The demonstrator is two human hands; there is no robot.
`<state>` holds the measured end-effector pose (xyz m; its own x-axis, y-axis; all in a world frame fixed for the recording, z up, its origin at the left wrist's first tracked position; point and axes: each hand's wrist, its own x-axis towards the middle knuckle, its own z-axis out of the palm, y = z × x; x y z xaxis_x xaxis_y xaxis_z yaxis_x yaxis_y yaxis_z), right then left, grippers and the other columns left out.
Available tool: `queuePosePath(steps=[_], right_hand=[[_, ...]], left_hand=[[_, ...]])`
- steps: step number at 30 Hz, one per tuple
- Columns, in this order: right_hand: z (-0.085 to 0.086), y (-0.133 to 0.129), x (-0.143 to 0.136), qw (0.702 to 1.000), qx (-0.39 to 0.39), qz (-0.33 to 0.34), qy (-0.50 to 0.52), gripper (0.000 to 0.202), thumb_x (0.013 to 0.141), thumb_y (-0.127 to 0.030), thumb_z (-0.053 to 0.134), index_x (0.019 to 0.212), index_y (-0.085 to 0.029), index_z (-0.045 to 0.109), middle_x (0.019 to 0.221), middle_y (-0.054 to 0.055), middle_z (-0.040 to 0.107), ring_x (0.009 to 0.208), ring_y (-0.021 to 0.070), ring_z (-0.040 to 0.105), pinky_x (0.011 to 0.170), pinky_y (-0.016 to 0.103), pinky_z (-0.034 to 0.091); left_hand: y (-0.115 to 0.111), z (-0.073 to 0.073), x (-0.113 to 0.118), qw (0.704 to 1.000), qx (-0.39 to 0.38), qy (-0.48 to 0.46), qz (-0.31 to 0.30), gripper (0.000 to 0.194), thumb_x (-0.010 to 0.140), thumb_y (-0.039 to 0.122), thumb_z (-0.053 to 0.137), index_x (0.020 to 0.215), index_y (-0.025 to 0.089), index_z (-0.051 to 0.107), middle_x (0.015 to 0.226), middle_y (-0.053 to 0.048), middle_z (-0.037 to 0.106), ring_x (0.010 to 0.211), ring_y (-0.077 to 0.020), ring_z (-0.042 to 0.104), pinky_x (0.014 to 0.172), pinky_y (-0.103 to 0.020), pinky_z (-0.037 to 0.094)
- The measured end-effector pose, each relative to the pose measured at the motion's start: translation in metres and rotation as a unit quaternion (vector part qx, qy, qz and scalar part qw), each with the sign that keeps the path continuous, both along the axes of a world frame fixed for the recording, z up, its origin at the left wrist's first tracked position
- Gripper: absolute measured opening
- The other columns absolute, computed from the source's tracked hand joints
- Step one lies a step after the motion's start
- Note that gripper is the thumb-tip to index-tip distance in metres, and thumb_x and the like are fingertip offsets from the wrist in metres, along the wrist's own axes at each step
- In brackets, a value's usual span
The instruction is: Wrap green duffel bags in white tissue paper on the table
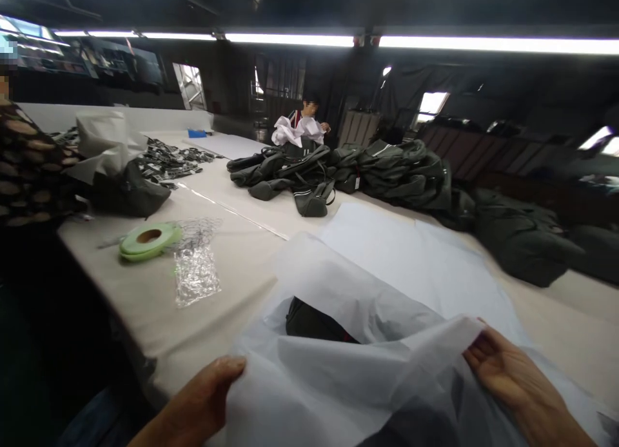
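A sheet of thin white tissue paper [338, 382] lies in front of me, folded over a dark green bag [314, 321]. Part of the bag shows through a gap between the paper's layers, and its dark shape shows faintly lower down. My left hand [203, 395] pinches the paper's left edge between thumb and fingers. At the right, my right hand [507, 369] grips a raised corner of the same paper. More flat white sheets [411, 260] lie just beyond, on the beige-covered table [246, 260].
Dark green bags [396, 173] are heaped along the far side. A pale green tape roll [149, 235] and a clear plastic packet [196, 276] sit left. A person in a patterned top [33, 169] stands at the left edge; another person [300, 121] handles white paper at the back.
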<state>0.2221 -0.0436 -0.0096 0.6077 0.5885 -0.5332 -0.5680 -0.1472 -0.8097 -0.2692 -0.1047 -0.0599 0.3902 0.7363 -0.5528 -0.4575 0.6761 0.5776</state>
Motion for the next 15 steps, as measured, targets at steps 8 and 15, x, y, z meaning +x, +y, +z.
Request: queuePosePath(steps=[8,15], right_hand=[[-0.002,-0.001,-0.001,0.999,0.011,-0.006,0.044,0.017,0.079,-0.007,0.067,0.078,-0.021,0.059,0.069,0.002,0.068,0.063,0.0197,0.07,0.062,0.034,0.065],[0.006,-0.002,-0.011,0.998,0.012,-0.035,0.06,0.016,0.08,-0.009,0.069,0.082,-0.019,0.056,0.066,-0.001,0.067,0.061,0.0163,0.068,0.065,0.032,0.063]], left_hand=[[0.119,0.045,0.018,0.932,0.085,-0.075,0.343,0.031,0.094,0.019,0.042,0.114,0.023,0.065,0.116,-0.007,0.071,0.116,-0.0228,0.063,0.105,-0.047,0.047],[0.191,0.128,0.072,0.782,0.478,0.204,0.345,0.046,0.09,0.047,0.058,0.135,0.04,0.053,0.151,0.006,0.046,0.145,-0.0244,0.031,0.121,-0.046,0.024]])
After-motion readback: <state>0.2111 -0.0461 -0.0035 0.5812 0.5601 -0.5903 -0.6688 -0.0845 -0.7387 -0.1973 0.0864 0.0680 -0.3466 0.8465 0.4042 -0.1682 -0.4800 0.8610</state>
